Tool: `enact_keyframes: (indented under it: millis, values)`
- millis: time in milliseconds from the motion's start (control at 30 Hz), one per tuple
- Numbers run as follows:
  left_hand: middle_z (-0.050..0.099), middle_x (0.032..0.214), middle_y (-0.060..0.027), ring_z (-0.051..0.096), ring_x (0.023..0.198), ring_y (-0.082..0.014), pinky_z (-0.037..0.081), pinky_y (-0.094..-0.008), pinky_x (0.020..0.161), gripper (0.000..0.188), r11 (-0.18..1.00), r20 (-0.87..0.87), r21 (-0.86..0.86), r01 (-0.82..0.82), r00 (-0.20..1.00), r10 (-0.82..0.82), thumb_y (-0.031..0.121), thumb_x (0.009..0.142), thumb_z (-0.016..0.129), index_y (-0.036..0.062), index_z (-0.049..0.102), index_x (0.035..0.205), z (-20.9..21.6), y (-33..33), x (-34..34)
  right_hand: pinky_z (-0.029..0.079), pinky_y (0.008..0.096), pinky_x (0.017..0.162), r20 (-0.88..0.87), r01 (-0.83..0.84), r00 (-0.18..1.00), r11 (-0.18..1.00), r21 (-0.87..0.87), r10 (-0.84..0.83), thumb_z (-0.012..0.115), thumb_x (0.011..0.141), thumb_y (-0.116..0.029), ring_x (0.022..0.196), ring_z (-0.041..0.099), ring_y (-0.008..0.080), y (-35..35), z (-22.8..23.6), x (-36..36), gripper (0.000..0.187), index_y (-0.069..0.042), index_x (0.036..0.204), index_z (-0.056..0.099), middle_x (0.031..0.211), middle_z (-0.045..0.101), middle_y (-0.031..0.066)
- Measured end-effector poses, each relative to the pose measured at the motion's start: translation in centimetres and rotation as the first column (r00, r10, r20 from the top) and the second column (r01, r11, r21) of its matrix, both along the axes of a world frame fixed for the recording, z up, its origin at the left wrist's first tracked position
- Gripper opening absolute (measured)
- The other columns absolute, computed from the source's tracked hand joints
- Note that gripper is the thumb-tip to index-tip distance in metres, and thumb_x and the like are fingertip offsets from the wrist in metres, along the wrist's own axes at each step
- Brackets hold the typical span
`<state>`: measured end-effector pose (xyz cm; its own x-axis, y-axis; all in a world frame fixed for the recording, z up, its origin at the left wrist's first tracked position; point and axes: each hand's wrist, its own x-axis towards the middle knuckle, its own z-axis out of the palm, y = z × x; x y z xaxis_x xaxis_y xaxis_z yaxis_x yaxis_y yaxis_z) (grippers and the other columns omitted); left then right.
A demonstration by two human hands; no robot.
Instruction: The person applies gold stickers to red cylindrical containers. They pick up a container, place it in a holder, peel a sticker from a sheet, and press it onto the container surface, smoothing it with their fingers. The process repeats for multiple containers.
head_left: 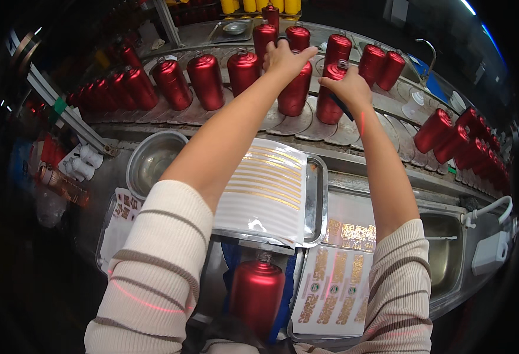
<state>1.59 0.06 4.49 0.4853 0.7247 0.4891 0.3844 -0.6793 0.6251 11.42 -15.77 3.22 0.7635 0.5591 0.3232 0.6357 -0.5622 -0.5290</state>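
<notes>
Ahead of me, shiny red bottles stand on a conveyor of overlapping metal plates [292, 125]. My right hand [349, 91] is closed around the shoulder of one red bottle [329, 109], which is upright on the plates. My left hand [283, 59] reaches farther out, thumb and fingers apart, over a front red bottle [294, 97]. Its fingertips are close to two back bottles [298, 38], and I see nothing held in it. Another red bottle [257, 295] stands close to me on blue cloth, between my forearms.
A sheet of gold strips [265, 183] lies on a metal tray [317, 200]. Gold-printed sheets [330, 292] are at right of the near bottle. A steel bowl [153, 162] sits left, a sink [445, 259] right. More red bottles [433, 131] line both conveyor ends.
</notes>
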Motion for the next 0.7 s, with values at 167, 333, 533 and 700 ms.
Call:
enact_keyframes:
  millis: [167,333,533,700]
  values:
    - [0.065,0.096,-0.0281,0.063,0.095,-0.0419,0.05,-0.0481,0.086,0.055,1.0,0.226,0.018,0.003,0.974,-0.007,0.051,0.074,0.072,-0.0014,0.067,0.09,-5.1,-2.7,4.1,0.05,0.0424,0.093,0.038,0.038,0.999,0.997,-0.063,-0.035,0.073,0.069,-0.062,0.11,0.066,0.0378,-1.7,-1.6,3.2,0.088,0.005,0.121,0.051,0.113,0.067,0.0272]
    - [0.064,0.094,-0.0245,0.062,0.095,-0.0405,0.049,-0.048,0.085,0.035,0.995,0.302,0.072,0.073,0.949,-0.092,0.037,0.079,0.071,0.004,0.069,0.09,-6.2,-6.1,5.9,0.05,0.0429,0.091,0.07,0.013,0.998,1.0,-0.017,-0.012,0.074,0.066,-0.067,0.107,0.066,0.0398,-3.6,-3.6,8.0,0.091,0.005,0.118,0.054,0.111,0.067,0.0297]
    - [0.061,0.107,-0.0289,0.06,0.106,-0.0448,0.048,-0.0481,0.093,0.053,0.983,0.164,-0.146,0.113,0.983,-0.089,0.046,0.082,0.068,-0.0006,0.064,0.107,-5.8,-7.3,6.7,0.05,0.0421,0.092,0.031,0.028,0.999,0.999,-0.021,-0.027,0.075,0.066,-0.06,0.108,0.066,0.0381,-5.5,-4.3,9.6,0.087,0.003,0.123,0.055,0.114,0.067,0.0264]
    - [0.044,0.138,-0.0257,0.045,0.129,-0.0427,0.04,-0.0485,0.108,0.065,0.923,-0.032,-0.291,0.252,0.962,-0.272,0.047,0.082,0.07,0.0042,0.053,0.129,-5.3,-10.2,7.9,0.049,0.0429,0.094,-0.006,0.122,0.992,0.991,-0.059,-0.123,0.076,0.067,-0.058,0.111,0.064,0.0388,-7.4,-4.8,10.5,0.087,0.001,0.127,0.054,0.117,0.066,0.0261]
